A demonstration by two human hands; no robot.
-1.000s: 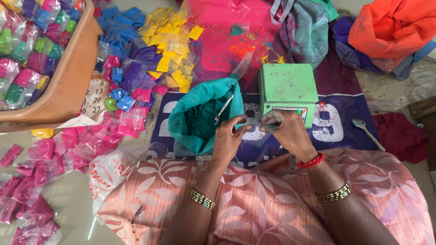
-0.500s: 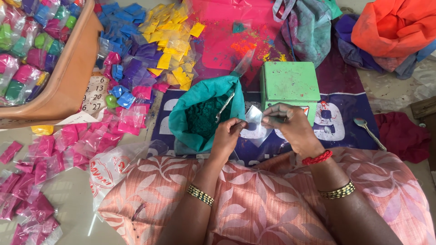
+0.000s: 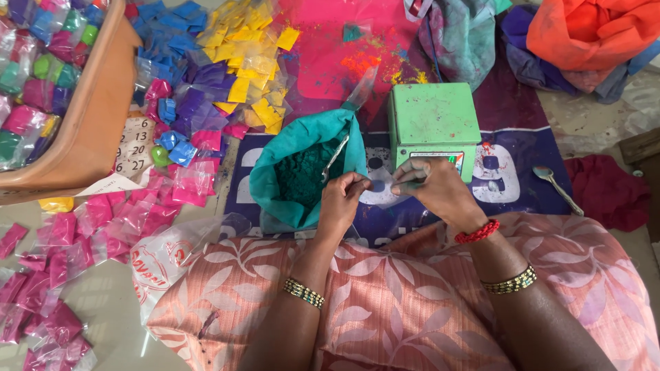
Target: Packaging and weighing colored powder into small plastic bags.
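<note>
I see a small clear plastic pouch (image 3: 382, 190) pinched between both hands just in front of the green weighing scale (image 3: 433, 127), its mouth apparently spread for filling. My left hand (image 3: 342, 200) grips one edge of the pouch; my right hand (image 3: 432, 189), fingertips stained green, clenches the other edge. Left of the scale, touching it, a teal bag of green powder (image 3: 302, 172) stands open with a spoon (image 3: 335, 156) resting inside, within easy reach. A second spoon (image 3: 555, 185) lies right of the scale. Further left of the scale, filled pink, blue and yellow packets (image 3: 185, 103) are heaped beside an orange tray (image 3: 96, 117).
</note>
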